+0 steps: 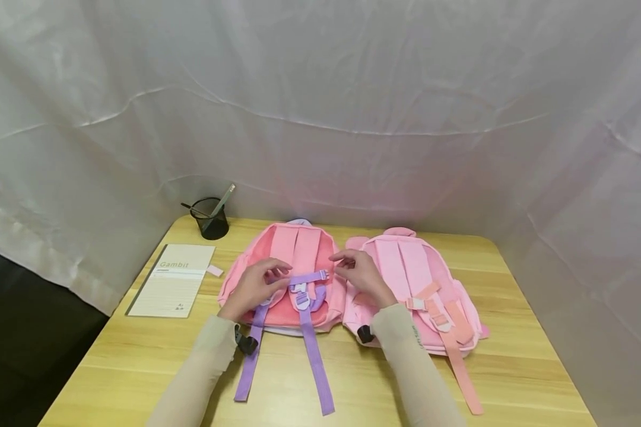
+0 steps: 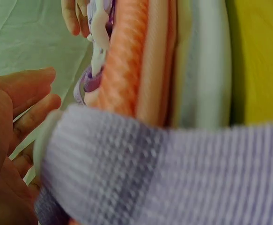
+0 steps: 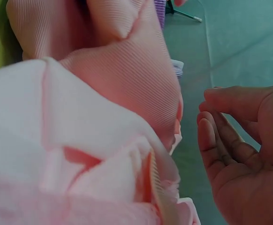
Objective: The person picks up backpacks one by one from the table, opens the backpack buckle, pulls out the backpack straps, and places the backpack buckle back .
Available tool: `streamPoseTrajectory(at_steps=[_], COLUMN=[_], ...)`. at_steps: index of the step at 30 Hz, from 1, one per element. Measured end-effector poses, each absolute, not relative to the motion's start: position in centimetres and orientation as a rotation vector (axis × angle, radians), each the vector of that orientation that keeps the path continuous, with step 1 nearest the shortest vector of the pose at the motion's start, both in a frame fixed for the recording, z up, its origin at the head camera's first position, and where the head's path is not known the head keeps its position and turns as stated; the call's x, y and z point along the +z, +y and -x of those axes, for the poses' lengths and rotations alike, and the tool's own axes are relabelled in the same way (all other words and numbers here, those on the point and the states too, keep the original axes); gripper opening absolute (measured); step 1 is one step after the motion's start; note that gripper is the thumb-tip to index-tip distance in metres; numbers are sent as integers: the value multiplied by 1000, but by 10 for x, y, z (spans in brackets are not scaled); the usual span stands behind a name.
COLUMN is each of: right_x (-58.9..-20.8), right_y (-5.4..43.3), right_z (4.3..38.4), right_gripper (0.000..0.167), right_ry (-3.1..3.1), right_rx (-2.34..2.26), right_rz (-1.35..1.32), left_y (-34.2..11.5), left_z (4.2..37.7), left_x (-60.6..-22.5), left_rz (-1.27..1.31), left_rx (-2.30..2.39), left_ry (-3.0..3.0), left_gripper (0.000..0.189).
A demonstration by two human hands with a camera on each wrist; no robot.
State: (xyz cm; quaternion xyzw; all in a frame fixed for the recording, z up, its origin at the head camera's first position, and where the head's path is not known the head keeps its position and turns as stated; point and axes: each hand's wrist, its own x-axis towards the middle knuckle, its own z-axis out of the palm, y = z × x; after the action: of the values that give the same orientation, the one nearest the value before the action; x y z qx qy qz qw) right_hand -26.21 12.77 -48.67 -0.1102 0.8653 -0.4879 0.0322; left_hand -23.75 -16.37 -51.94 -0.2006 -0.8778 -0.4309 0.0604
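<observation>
A coral-pink backpack (image 1: 333,302) with purple webbing straps lies back side up on the table. Over its left part hovers my left hand (image 1: 259,287), fingers loosely bent with nothing between them. My right hand (image 1: 364,274) is held above the gap between the two bags, thumb and fingers apart and holding nothing. Between the hands, a short purple strap (image 1: 308,277) with a small buckle end crosses the shoulder straps, a white buckle (image 1: 301,289) just below it. Two purple strap tails (image 1: 316,367) hang toward the front. In the left wrist view, purple webbing (image 2: 211,164) covers much of the foreground.
Close on the right lies a lighter pink backpack (image 1: 392,267) with peach straps (image 1: 462,373). To the left are a notebook (image 1: 173,284), a small pale pink eraser-like piece (image 1: 215,271) and a black mesh pen cup (image 1: 213,227). Grey curtain (image 1: 320,118) hangs behind the table (image 1: 155,362).
</observation>
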Motion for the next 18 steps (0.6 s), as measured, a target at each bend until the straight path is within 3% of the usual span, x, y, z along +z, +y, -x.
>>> streamPoseTrajectory(at_steps=[8, 18], right_x=[-475, -456], right_y=[148, 223], right_z=[251, 222], right_gripper=[27, 27], right_ry=[2706, 2872], right_rx=[-1462, -1360], right_rz=[427, 566], left_y=[-139, -66], left_z=[231, 222], left_x=[-507, -493], left_rz=[745, 989], left_rx=[-1273, -1355], left_ry=[-2588, -2535], left_gripper=[27, 27])
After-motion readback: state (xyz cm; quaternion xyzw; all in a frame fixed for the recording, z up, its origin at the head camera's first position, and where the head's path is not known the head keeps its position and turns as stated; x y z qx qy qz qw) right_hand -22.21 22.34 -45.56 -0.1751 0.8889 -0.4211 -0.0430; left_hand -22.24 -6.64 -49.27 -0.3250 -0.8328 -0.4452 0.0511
